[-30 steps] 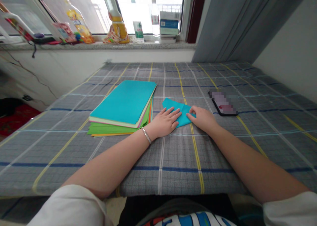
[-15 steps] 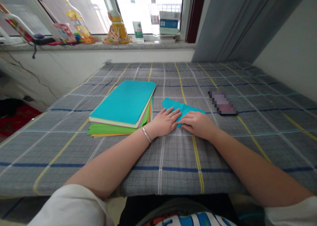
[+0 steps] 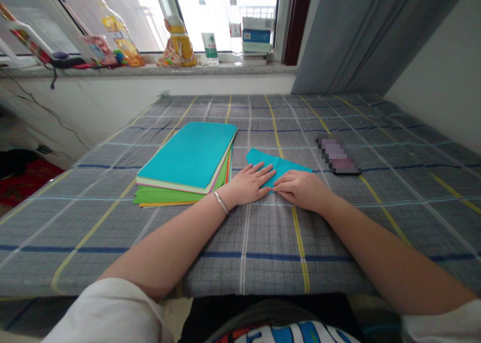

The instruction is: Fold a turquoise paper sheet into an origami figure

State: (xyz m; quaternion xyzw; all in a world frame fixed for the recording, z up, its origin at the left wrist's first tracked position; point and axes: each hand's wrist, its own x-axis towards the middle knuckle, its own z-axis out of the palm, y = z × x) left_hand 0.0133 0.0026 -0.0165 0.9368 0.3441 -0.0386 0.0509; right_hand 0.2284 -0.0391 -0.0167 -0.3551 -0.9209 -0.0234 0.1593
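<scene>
A folded sheet of blue paper [image 3: 282, 165] lies flat on the plaid cloth, its far edge slanting down to the right. My left hand [image 3: 252, 184], with a silver bangle on the wrist, rests on the paper's left part, fingers stretched out and a little apart. Over the near right part is my right hand [image 3: 300, 188]; its thumb and fingers are pinched together at the paper's near edge. The fingers and palm hide part of the sheet. Left of my hands sits a stack of coloured paper [image 3: 190, 155], blue on top, with green and orange edges below.
A phone [image 3: 338, 155], its screen blurred out, lies to the right on the plaid cloth [image 3: 225, 268]. Behind, the window sill [image 3: 225, 70] carries bottles, a tube [image 3: 209, 47] and stacked boxes [image 3: 257, 37]. A grey curtain [image 3: 345, 32] hangs at the back right.
My right hand has shifted slightly to the right along the paper's near edge, leaving a small gap from the left fingers. My left hand and the paper stay nearly still.
</scene>
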